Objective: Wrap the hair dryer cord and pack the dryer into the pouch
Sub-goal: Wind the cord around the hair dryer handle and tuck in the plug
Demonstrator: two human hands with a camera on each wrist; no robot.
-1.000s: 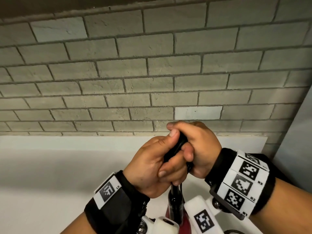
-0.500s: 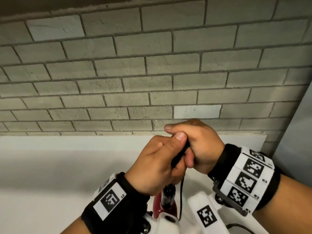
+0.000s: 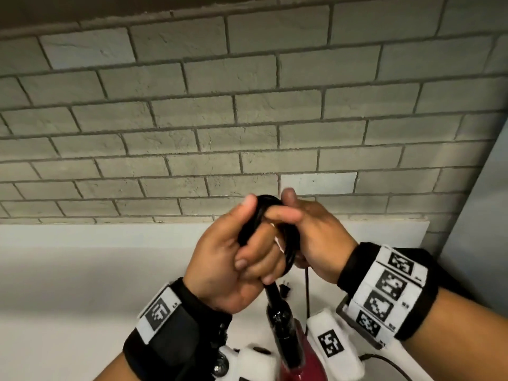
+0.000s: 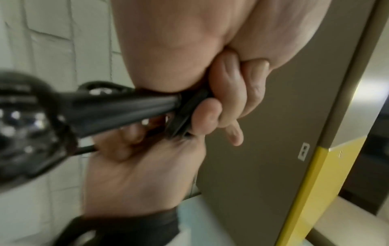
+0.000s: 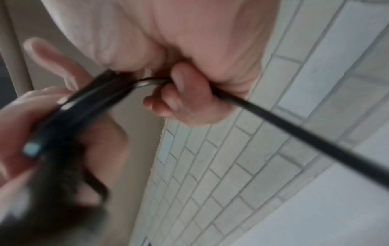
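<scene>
My left hand grips a bundle of looped black cord, held up in front of the wall. The right hand pinches the cord against the bundle, its forefinger laid across the loops. Below the hands hangs the hair dryer, dark red with a black cord sleeve, mostly cut off by the frame edge. The plug dangles beside it. In the right wrist view a taut stretch of cord runs out from the curled right-hand fingers. In the left wrist view the left-hand fingers wrap the cord sleeve. No pouch is in view.
A grey brick wall stands close ahead, with a white counter below it. A grey panel closes off the right side. The left wrist view shows a yellow post and a wall outlet.
Both hands have risen a little. The cord loops now show above my left thumb, and the right forefinger has come over the bundle. The dryer hangs lower in view.
</scene>
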